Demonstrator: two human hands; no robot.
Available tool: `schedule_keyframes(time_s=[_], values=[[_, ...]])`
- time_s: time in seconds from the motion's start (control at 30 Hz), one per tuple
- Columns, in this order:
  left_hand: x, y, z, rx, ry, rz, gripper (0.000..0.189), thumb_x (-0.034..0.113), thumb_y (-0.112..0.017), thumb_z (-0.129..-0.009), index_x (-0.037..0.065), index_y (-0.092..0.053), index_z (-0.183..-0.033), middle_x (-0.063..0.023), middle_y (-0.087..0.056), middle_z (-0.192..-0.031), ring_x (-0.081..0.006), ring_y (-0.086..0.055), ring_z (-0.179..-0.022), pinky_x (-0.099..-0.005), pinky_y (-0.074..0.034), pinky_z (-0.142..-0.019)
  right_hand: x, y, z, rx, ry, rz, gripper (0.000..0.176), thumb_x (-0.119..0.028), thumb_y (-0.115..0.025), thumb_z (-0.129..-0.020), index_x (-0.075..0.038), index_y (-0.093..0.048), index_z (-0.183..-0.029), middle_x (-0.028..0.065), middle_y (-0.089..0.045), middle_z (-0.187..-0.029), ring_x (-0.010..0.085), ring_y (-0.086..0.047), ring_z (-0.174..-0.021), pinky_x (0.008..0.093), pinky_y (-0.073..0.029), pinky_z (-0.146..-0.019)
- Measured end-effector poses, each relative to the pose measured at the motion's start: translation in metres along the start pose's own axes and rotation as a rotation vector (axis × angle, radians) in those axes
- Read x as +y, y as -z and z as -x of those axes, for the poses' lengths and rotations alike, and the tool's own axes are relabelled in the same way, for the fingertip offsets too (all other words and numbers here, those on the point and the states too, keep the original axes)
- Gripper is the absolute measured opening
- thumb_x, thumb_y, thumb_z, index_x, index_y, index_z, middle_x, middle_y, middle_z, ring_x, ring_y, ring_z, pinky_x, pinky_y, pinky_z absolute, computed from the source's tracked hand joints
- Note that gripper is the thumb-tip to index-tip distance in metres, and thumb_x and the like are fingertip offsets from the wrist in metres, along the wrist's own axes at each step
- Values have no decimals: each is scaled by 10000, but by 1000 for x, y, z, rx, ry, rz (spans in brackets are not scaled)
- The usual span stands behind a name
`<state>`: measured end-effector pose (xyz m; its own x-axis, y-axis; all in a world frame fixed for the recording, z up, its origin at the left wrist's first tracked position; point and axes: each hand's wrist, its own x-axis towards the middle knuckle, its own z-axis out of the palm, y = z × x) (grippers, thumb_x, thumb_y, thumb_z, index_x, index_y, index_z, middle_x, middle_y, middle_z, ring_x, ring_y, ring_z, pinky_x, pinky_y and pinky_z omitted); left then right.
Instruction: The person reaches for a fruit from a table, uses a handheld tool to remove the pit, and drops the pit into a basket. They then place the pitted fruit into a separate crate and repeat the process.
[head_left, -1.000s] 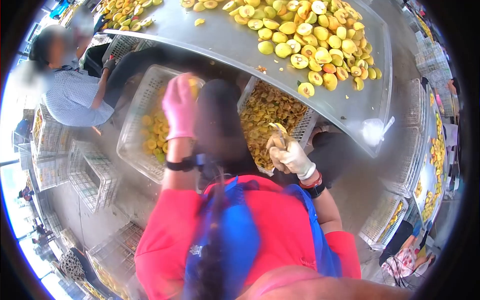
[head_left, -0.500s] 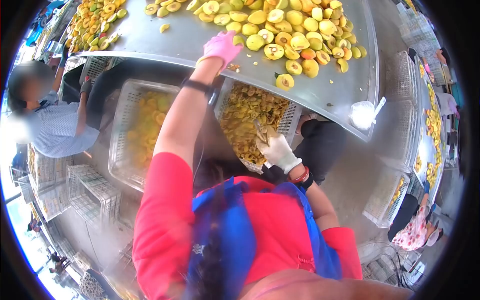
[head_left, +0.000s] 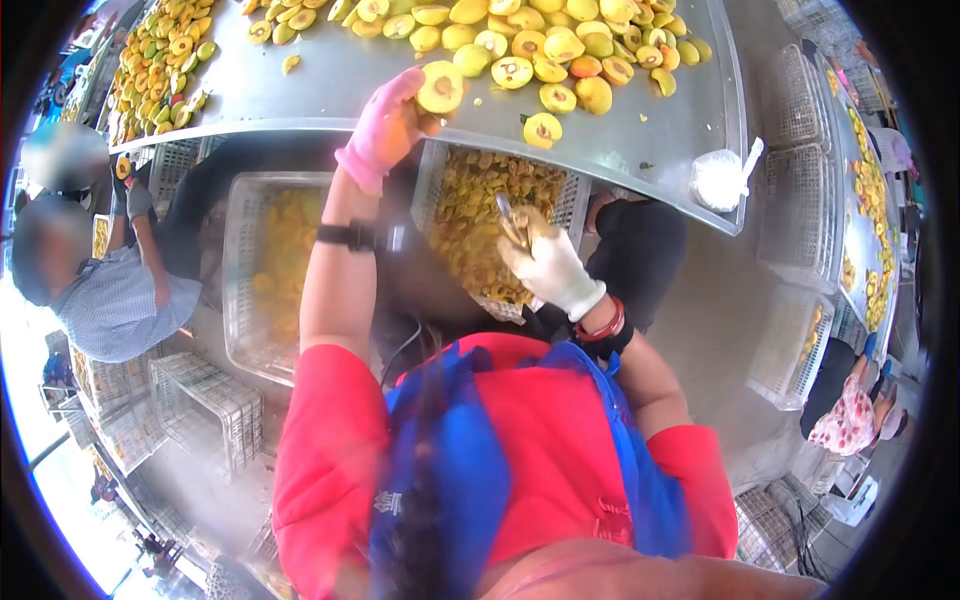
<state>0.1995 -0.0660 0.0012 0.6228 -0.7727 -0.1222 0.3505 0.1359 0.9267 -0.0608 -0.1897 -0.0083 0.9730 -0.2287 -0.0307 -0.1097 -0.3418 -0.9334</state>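
Note:
My left hand, in a pink glove, grips a cut yellow stone-fruit half by its side, above the near edge of the metal table. The fruit's cut face shows a brown centre. In a white glove, my right hand is closed around a small metal hand tool, whose tip points up and away from me. Below the tool stands a white crate filled with brownish-yellow fruit scraps. Many more fruit halves are heaped on the table ahead.
Left of my knees is a second crate with yellow fruit pieces. A white plastic bag lies at the table's right corner. Stacked crates stand to the right. Another person sits at the left, by a further fruit pile.
My left hand has come back from the heap toward me and now holds a fruit half up. My right hand has turned slightly, the tool still in it. The camera view has shifted.

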Motion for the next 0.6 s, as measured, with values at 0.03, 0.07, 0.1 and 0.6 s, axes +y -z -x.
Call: schedule_keyframes(time_s=[0.03, 0.07, 0.1, 0.6], values=[[5, -14, 18, -50, -2, 128, 583, 461, -490, -976, -7, -536, -1320, -162, -659, -1169, -139, -626, -833, -210, -462, -589, -14, 2, -4, 11, 34, 8, 228, -120, -646, -877, -21, -555, -1061, 183, -632, -754, 358, -645, -675, 408, -494, -619], [8, -25, 33, -55, -19, 144, 595, 467, -490, -975, -9, -524, -1330, -173, -656, -1173, -142, -626, -827, -204, -453, -570, -25, 3, -9, 23, 71, 16, 232, -112, -650, -875, -21, -554, -1065, 183, -634, -757, 364, -647, -681, 409, -497, -620], [10, -35, 45, -62, -36, 160, 607, 473, -489, -973, -11, -513, -1339, -184, -652, -1178, -144, -627, -822, -199, -445, -551, -29, 2, -13, 39, 132, 22, 233, -102, -653, -871, -20, -550, -1063, 183, -635, -760, 370, -649, -689, 412, -502, -623], [-10, -125, 109, 252, -399, -153, 555, 501, -376, -1034, 19, -486, -1286, -151, -666, -1109, -141, -617, -922, -242, -497, -745, -50, -12, -5, 173, 248, -67, 207, -13, -626, -861, -32, -519, -1036, 130, -629, -846, 281, -628, -726, 345, -497, -691]])
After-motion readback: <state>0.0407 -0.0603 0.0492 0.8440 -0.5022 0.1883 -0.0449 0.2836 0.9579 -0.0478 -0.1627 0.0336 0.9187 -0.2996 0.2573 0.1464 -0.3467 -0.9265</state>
